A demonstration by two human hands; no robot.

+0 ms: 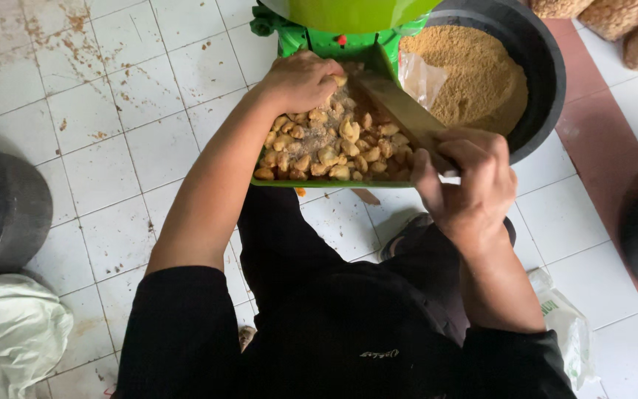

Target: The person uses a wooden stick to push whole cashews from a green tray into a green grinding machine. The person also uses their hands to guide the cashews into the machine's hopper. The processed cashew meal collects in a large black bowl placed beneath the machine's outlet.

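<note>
My left hand (pixel 300 80) sits at the 12 o'clock end of the green tray (pixel 319 182), fingers curled down into the heap of yellow-brown chunks (pixel 330 148). Grip there is loosely closed over the pieces; I cannot tell whether any are actually held.

My right hand (pixel 467 181), at 3 o'clock of the tray, is closed firmly round the near end of a flat wooden stick (pixel 400 111). The stick slants up toward 11 o'clock, its far end reaching into the chunks near my left hand.

The tray joins a green machine (pixel 319 37) at 12 o'clock. Chunks fill the tray from rim to rim, with crumbs scattered among them.

At 2 o'clock, just beside the tray, a black tub (pixel 544 66) holds fine tan meal (pixel 467 74), with a clear plastic bag (pixel 422 77) at its near edge.

White tiled floor (pixel 112 148) below, stained at 10 o'clock. White sack (pixel 9 332) at 8 o'clock.
</note>
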